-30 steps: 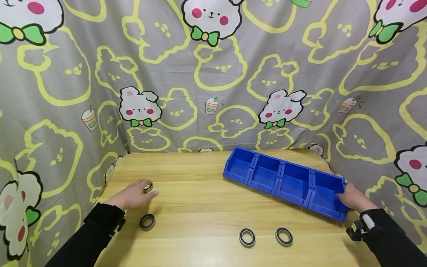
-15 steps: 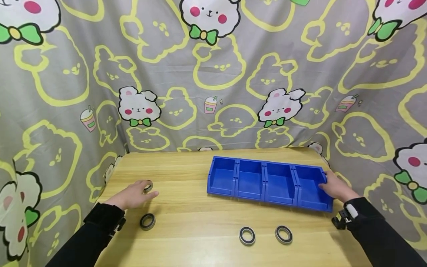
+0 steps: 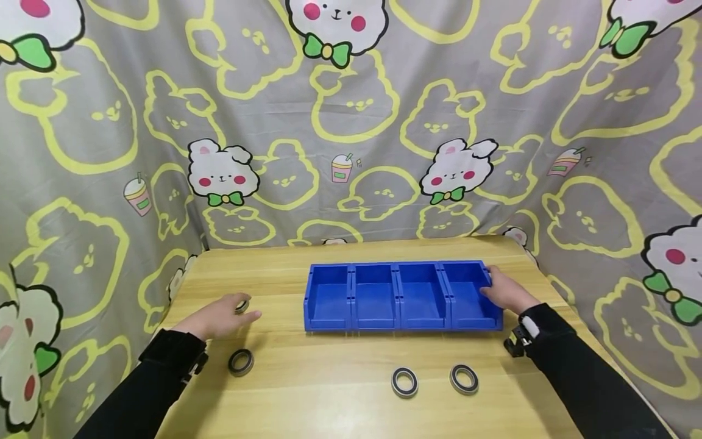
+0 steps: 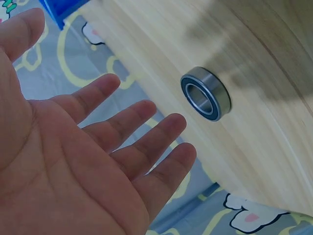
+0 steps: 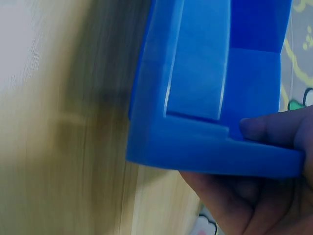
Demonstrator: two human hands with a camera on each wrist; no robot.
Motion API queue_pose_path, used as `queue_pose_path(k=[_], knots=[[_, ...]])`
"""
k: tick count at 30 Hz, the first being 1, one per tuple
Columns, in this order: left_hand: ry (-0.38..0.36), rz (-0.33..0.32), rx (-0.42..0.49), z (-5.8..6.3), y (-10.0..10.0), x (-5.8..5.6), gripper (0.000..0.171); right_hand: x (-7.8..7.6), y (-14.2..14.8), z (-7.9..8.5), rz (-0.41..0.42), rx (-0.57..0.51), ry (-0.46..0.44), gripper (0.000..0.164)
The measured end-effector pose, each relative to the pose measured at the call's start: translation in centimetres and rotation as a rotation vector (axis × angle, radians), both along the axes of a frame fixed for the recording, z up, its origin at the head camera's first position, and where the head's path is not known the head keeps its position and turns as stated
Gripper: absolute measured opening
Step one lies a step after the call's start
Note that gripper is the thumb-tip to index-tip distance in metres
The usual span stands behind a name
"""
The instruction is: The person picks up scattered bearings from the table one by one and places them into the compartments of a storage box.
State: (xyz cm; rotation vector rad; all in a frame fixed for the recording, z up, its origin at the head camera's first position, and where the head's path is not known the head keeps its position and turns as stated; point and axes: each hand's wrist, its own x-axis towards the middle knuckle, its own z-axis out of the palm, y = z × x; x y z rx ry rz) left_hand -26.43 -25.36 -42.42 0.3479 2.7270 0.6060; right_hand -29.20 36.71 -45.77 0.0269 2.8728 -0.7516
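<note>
A blue bin rack [image 3: 376, 325] with several compartments in a row stands near the table's back half in the head view. My right hand [image 3: 507, 289] grips its right end wall, the thumb inside the end compartment and the fingers outside, as the right wrist view shows of the blue wall [image 5: 215, 152]. At the left, my left hand [image 3: 219, 316] hovers with spread, relaxed fingers [image 4: 151, 139] beside a ring bearing [image 3: 242, 306], partly hidden behind it. In the left wrist view, a steel bearing [image 4: 206, 94] lies apart from the fingertips, and the palm holds nothing.
A second bearing [image 3: 241, 362] lies nearer me on the left. Two more, a bearing [image 3: 404, 383] and another bearing [image 3: 464, 379], lie in front of the rack. Patterned cloth [image 3: 373, 122] hangs around the wooden table [image 3: 318, 390] at the back and sides.
My right hand has brought the blue bin rack leftward and turned it from slanted to roughly parallel with the table's back edge. The left hand and the bearings stay in place.
</note>
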Motion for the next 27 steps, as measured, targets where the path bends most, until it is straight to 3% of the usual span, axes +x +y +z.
queue_pose_path(k=[12,27], knots=[[0.026,0.004,0.032,-0.5,-0.5,-0.1,0.085,-0.2,-4.5,-0.9,0.036,-0.015,0.040,0.060],[0.034,0.002,0.016,-1.0,-0.8,-0.4,0.085,-0.2,-6.1,-1.6,-0.011,-0.010,0.012,0.059]])
